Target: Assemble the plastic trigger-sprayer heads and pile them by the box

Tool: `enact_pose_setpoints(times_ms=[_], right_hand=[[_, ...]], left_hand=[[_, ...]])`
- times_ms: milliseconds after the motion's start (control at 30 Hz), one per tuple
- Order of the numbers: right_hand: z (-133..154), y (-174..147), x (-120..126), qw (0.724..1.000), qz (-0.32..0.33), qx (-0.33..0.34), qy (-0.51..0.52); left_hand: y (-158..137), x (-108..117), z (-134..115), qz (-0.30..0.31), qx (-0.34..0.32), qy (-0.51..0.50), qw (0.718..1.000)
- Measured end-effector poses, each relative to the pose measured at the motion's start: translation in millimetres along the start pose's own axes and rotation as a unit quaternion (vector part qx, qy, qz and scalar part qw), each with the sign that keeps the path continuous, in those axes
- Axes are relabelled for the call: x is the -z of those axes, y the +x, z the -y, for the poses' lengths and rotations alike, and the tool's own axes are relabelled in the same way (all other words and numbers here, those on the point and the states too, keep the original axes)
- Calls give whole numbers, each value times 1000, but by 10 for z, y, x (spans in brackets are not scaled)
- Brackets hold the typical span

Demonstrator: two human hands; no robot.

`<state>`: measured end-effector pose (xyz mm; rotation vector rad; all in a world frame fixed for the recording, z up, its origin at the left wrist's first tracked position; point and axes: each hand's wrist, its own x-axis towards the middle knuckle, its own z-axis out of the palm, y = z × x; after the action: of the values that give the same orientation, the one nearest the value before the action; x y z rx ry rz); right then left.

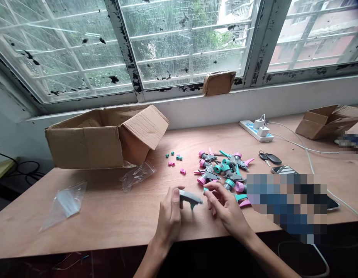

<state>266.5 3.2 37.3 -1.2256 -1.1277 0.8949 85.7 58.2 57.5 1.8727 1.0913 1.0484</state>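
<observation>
Spray head: the gray spray head [190, 197] is in your left hand, held above the bench [109, 216] toward the middle of its near edge.
Left grip: your left grip [168, 212] is curled around its back end, thumb on top, with little gap left between the fingers.
Long axis: it runs crosswise, roughly along the bench's near edge, dipping slightly toward your right; the slender end points at your other hand.
Right grip: your right grip [224, 203] has thumb and forefinger pinched on a small teal piece [206, 189].
Gap: that piece lies just right of the slender end and a little toward the far edge, apart from it; you cannot tell from this view whether both are level.
Nearer hand: your right fingertips are closer to the slender end than your left.
Beyond: a pile of trigger heads [209, 176] lies past your right fingers, toward the far edge.
</observation>
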Motion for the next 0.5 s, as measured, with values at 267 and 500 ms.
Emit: enact_pose_setpoints(times_ms=[267,500], right_hand=[[7,-48,-5,995,81,11,-54],[-9,-53,-10,991,95,17,-90]], left_hand=[[46,7,63,-22,77,-81,993],[75,-13,72,45,78,-72,993]])
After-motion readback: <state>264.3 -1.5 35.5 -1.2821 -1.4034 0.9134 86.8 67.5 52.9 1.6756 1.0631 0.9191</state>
